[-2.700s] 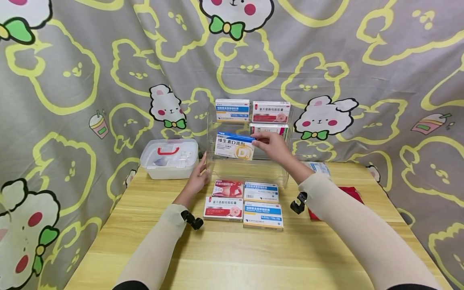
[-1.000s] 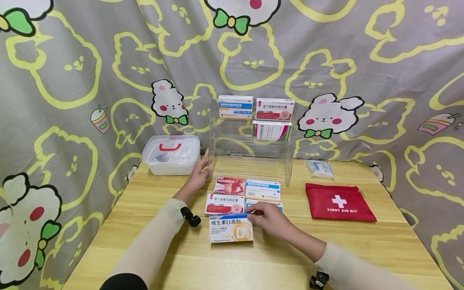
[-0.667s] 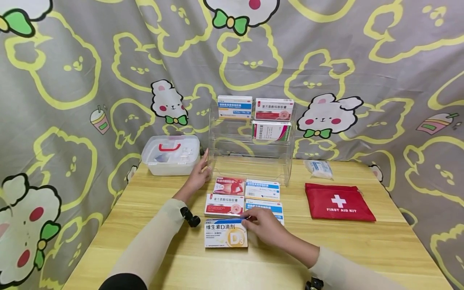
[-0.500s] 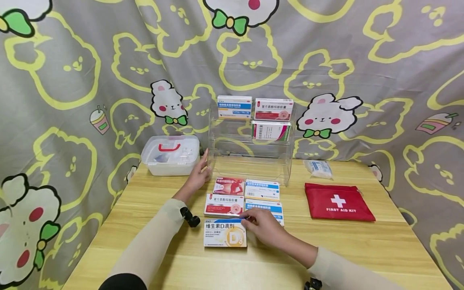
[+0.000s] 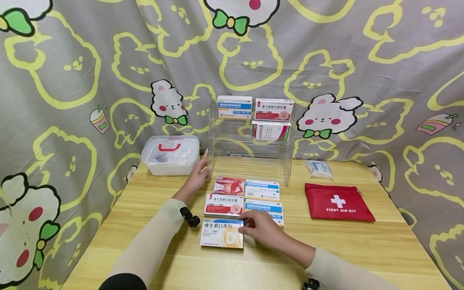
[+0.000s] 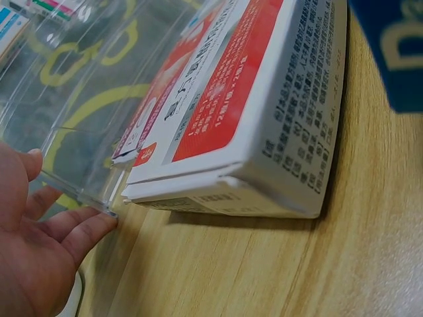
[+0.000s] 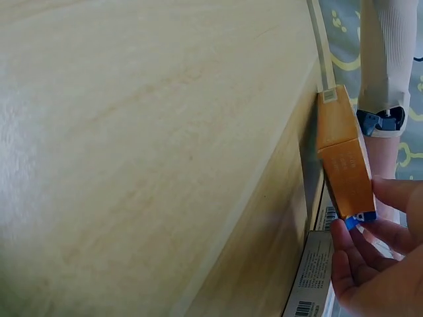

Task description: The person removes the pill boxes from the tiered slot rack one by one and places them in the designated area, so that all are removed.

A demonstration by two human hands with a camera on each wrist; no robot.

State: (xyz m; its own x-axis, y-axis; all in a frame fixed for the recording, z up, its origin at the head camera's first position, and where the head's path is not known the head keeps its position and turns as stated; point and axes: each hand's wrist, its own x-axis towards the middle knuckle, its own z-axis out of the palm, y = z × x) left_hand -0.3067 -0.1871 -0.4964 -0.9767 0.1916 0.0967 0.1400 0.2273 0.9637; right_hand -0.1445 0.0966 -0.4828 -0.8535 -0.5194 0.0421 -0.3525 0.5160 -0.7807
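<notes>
Wooden table point(image 5: 362, 245), bunny-print cloth backdrop point(image 5: 90, 60), clear acrylic rack point(image 5: 250, 161)

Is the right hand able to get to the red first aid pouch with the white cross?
Probably yes. The red first aid pouch lies flat in the open, with bare wooden table between it and the right hand, which would first have to release the vitamin D3 box.

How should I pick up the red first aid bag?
The red first aid bag lies flat on the table, nothing on it. It looks soft and thin, so probably come from above and pinch its near long edge, which has bare table beside it.
</notes>
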